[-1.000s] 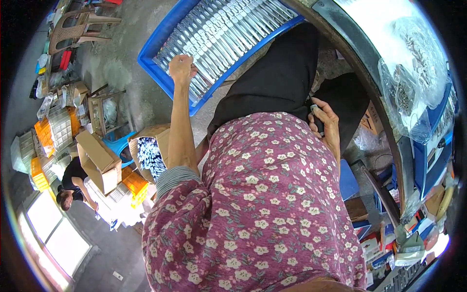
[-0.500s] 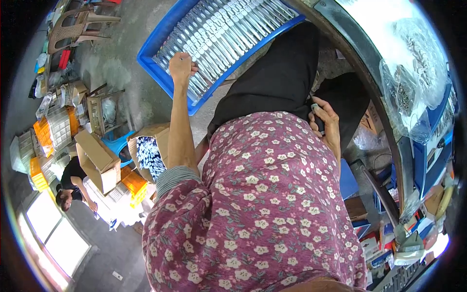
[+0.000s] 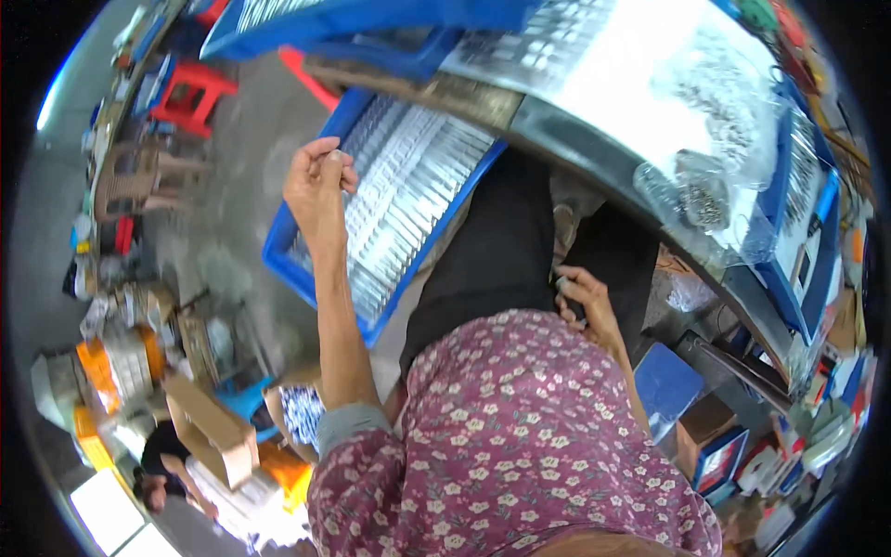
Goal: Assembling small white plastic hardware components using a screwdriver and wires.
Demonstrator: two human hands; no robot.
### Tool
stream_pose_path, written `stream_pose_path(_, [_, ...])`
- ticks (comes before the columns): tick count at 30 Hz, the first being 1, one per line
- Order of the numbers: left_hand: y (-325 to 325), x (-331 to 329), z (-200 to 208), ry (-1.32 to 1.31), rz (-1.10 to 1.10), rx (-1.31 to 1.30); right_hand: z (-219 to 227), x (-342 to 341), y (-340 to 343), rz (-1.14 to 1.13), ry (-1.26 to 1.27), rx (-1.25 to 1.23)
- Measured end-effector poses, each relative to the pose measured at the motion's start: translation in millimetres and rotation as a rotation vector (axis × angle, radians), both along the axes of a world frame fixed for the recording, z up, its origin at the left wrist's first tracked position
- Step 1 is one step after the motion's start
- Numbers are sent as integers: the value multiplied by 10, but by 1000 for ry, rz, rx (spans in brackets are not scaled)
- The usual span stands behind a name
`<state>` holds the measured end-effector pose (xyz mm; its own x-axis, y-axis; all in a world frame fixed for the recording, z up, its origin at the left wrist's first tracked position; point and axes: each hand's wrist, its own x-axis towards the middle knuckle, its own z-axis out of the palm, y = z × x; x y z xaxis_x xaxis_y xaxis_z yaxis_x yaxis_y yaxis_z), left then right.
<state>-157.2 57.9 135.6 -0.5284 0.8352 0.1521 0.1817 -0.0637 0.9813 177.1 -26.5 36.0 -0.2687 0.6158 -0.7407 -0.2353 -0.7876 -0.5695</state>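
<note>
Shiny metal pieces (image 3: 408, 186) lie side by side in rows in a blue tray (image 3: 277, 249), which sits a bit above and left of the middle of the frame. The left grip (image 3: 316, 186), a bare hand, is in front of the tray's left edge. Its fingers are bent and its thumb is close to them, but I cannot tell if it pinches anything. The right grip (image 3: 592, 302) is right of the middle, by the black trousers (image 3: 478, 269). Its fingers are curled around a small dark thing (image 3: 575, 310), mostly hidden by the hand.

The person wears a purple shirt with white flowers (image 3: 520, 427), which fills the lower middle.

A surface (image 3: 571, 133) runs across the top and down the right side. On it are a clear bag of small metal bits (image 3: 703, 195) and, at the far right, another blue tray (image 3: 812, 302). One more blue tray (image 3: 390, 20) is at the top of the frame.

A red stool (image 3: 193, 97) stands at the upper left, with a tan chair (image 3: 139, 181) below it. At the lower left are an open cardboard box (image 3: 212, 432), a box of blue and white pieces (image 3: 299, 413) and another person in dark clothes (image 3: 172, 455), bending over.
</note>
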Motion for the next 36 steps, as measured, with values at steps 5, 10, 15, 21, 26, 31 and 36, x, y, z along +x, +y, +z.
stream_pose_path(5, [554, 366, 799, 229, -162, 203, 50, 43, -43, -35, 81, 32])
stream_pose_path(10, [1263, 342, 1189, 523, -239, 180, 109, 50, -54, -36, 65, 31])
stream_pose_path(15, [2254, -13, 1091, 837, -355, 9, 109, 32, -35, -33, 78, 22])
stream_pose_path(21, [2790, 62, 906, 1394, -427, -349, 86, 24, -14, -53, 81, -12])
stream_pose_path(26, [2845, 61, 906, 1285, -501, -364, 67, 24, 4, -60, 94, -26])
stream_pose_path(31, [2778, 45, 907, 928, -583, -495, 38, 33, 9, -43, 111, -8])
stream_pose_path(36, [2911, -59, 748, 863, -588, -415, 0, 44, 0, -43, 128, 5])
